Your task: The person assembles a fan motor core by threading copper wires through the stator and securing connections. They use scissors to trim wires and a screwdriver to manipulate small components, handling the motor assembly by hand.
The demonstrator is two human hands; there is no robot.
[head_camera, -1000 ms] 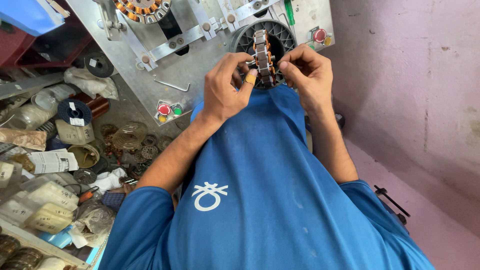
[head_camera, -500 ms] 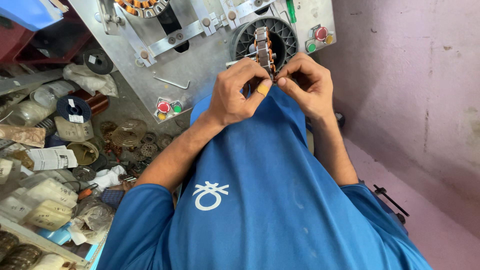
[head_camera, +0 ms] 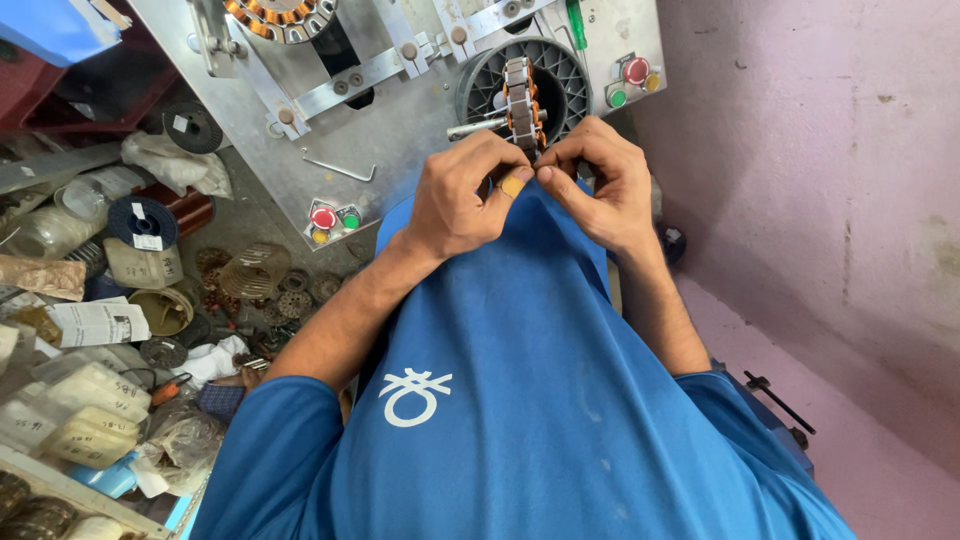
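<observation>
Stator core (head_camera: 521,100), stiff, heavy stacked steel with fragile copper windings, sits edge-on at the far machine; my left hand (head_camera: 462,195) and right hand (head_camera: 602,180) pinch its near rim, fingertips clenched.

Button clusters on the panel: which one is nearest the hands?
The right cluster, beside the dark round housing, just above the right hand. The other cluster sits lower left, well left of the left hand.

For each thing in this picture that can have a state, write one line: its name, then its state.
left hand: fingertips pinched at the stator
right hand: fingertips pinched at the stator
stator: mounted edge-on on the machine, copper windings showing
second stator: mounted on the machine, untouched
hex key: lying loose on the panel
</observation>
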